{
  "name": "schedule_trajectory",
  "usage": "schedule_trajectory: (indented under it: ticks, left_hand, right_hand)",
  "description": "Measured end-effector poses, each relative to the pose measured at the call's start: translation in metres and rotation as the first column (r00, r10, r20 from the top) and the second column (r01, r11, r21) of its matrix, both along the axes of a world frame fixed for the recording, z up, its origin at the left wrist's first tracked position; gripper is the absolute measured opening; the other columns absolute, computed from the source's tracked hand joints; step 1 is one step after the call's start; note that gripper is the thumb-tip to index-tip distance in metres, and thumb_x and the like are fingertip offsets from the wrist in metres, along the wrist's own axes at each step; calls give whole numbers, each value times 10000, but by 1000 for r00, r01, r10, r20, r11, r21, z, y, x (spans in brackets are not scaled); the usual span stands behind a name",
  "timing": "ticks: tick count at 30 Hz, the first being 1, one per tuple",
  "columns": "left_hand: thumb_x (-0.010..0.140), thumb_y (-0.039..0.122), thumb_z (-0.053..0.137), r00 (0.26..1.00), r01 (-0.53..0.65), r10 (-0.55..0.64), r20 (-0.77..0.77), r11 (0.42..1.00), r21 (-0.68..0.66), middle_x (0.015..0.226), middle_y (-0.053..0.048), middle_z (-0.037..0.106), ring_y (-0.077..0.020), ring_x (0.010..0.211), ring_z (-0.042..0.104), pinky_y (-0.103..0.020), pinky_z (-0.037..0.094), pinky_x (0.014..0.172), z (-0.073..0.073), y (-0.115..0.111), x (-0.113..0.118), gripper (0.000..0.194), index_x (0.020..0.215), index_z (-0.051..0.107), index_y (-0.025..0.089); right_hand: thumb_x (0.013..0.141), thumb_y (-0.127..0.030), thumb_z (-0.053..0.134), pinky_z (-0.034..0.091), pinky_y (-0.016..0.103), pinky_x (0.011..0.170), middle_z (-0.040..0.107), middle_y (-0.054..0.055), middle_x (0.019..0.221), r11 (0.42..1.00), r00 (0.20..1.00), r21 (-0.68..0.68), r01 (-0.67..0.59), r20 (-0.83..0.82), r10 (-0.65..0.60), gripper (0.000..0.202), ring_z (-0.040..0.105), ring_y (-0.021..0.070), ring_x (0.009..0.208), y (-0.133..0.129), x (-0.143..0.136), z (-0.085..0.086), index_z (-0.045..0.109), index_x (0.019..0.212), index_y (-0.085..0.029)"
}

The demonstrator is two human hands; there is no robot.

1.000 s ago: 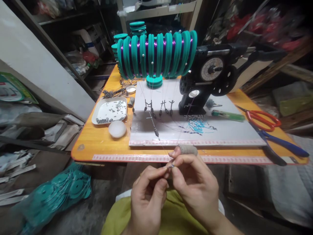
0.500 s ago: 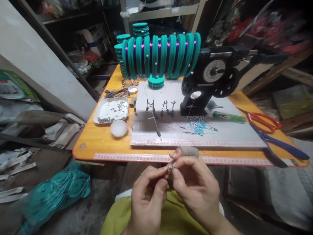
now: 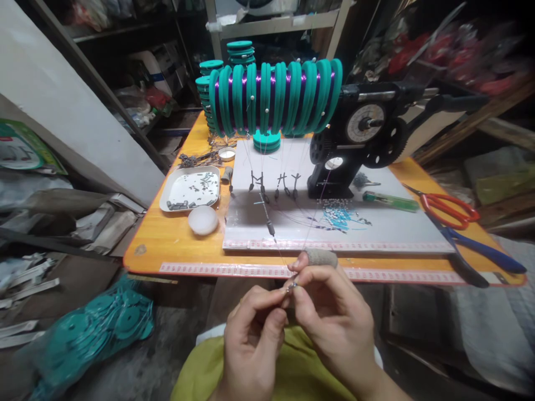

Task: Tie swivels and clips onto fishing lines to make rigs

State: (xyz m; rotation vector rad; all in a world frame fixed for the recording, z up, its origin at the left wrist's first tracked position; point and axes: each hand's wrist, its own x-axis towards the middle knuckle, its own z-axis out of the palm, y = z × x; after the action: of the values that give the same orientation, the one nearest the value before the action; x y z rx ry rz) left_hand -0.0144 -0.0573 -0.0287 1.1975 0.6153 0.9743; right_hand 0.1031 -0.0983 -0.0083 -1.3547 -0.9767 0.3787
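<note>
Just off the table's front edge, my left hand point(image 3: 254, 334) and my right hand point(image 3: 334, 317) meet fingertip to fingertip in a pinch. Between them is a tiny shiny metal piece, apparently a swivel point(image 3: 294, 285); each hand grips one side. Grey cloth sleeving point(image 3: 320, 257) covers one right finger. Thin fishing line point(image 3: 281, 253) runs from my fingertips up to a dark sinker point(image 3: 271, 228) on the white board point(image 3: 292, 231). A second line point(image 3: 311, 225) rises from the right hand towards the black winder point(image 3: 334, 178), which carries a row of teal spools point(image 3: 251, 100) wound with purple line.
A white tray point(image 3: 190, 171) of small dark parts and a white cup point(image 3: 203, 220) stand left. On the right lie a green cutter point(image 3: 390, 201), red-handled scissors point(image 3: 449, 209) and blue-handled pliers point(image 3: 489, 250). Blue strands and beads point(image 3: 339, 214) cover part of the board. Bagged teal spools point(image 3: 112, 320) lie below.
Both hands stay nearly in place, pinched together. The metal piece shows slightly more between the fingertips. The view has shifted very slightly.
</note>
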Motion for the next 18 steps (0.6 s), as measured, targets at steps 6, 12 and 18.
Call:
schedule_trajectory:
  ticks: [6,12,18]
  left_hand:
    - [912,225,643,1000,-29,29,-9,999,17,795,-12,645,-44,489,470,-162,422,476,1,-1,1,149,989,764,264]
    - [886,342,683,988,-124,135,-77,984,131,757,-12,669,-113,608,601,-189,480,552,4,7,-11,162,1022,724,265]
    - [850,588,623,993,-56,103,-61,848,528,434,39,414,-87,411,380,-218,298,428,6,19,-29,487,573,533,198]
  right_hand:
    - [880,-129,620,568,277,716,636,35,933,999,998,-33,-34,60,36,122,675,182,860,-1,3,-2,609,904,-248]
    - [844,-81,626,597,260,755,646,49,944,974,915,-39,-224,337,224,200,671,170,863,-3,5,7,618,992,-216]
    - [929,-146,557,570,424,919,699,116,1110,893,654,28,-449,692,306,286,652,254,1076,17,27,22,615,1204,-203]
